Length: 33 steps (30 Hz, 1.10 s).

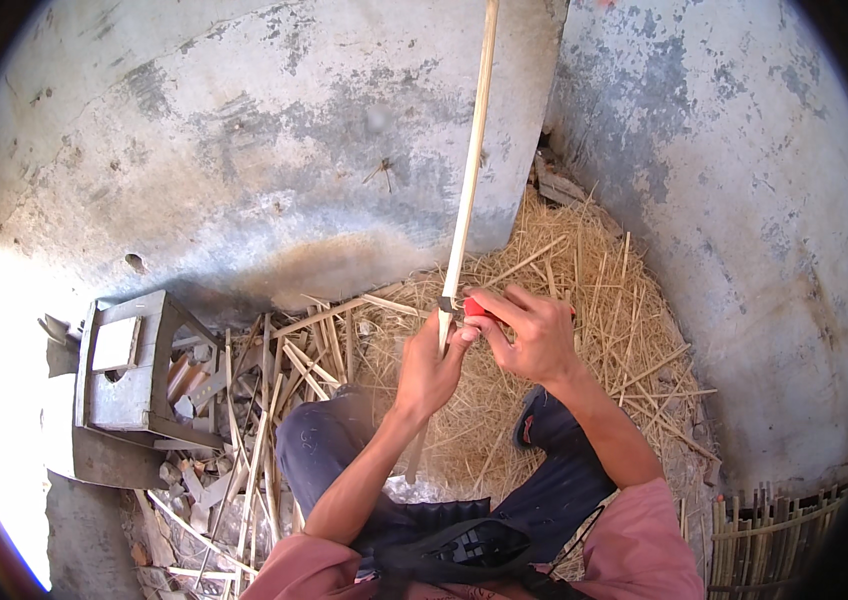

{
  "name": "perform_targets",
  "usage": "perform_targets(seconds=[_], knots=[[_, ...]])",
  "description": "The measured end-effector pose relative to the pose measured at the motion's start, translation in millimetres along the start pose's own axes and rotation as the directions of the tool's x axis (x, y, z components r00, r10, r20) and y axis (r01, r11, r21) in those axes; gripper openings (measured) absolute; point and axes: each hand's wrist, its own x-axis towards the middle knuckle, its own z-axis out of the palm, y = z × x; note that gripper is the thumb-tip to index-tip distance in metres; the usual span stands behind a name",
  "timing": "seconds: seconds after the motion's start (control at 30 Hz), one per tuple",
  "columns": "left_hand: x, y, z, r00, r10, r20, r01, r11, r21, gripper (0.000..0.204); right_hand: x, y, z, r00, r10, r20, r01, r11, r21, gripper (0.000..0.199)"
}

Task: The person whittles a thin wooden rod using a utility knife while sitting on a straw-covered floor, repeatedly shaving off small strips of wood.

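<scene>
Holding wooden strip (465,195) in left grip (430,370), red-handled tool (475,308) in right grip (536,337). Hemmed in by shavings (634,325), loose sticks (311,364), wall (274,170).

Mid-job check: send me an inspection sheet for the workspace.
Surface: floor strewn with straw-like shavings, densest at the right.
Job's things: long pale strip angled upward; red-handled tool with its dark part against the strip.
Clutter: loose slats and rubble at left, near a wooden frame.
Left hand: holding the strip.
Right hand: holding the tool.
Cables: thin dark cord or strap near the right sleeve; can't tell which.
Surroundings: worn, peeling walls; bright area far left.
</scene>
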Motion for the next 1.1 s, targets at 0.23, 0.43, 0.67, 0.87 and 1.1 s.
perform_targets(seconds=[0.23, 0.43, 0.67, 0.87, 1.1], knots=[[-5, -6, 1, 1.0, -0.014, 0.024, 0.011, 0.993, 0.116, 0.038, 12, 24, 1, 0.994, 0.032, -0.109, -0.031, 0.999, 0.006, 0.023], [-17, -10, 7, 0.99, -0.046, 0.136, 0.023, 0.985, 0.169, 0.034, 35, 73, -21, 0.967, 0.126, -0.224, -0.134, 0.991, -0.022, 0.021], [-36, -33, 16, 0.979, -0.024, 0.201, -0.006, 0.989, 0.147, 0.04, 48, 117, -40, 0.903, 0.282, -0.324, -0.302, 0.953, -0.014, 0.025], [-47, -47, 18, 0.951, -0.065, 0.301, -0.025, 0.957, 0.287, 0.042, 33, 169, -64, 0.81, 0.392, -0.436, -0.474, 0.876, -0.091, 0.026], [-51, -62, 1, 0.943, -0.054, 0.327, -0.074, 0.928, 0.365, 0.046, 27, 203, -81, 0.695, 0.515, -0.502, -0.63, 0.773, -0.079, 0.034]])
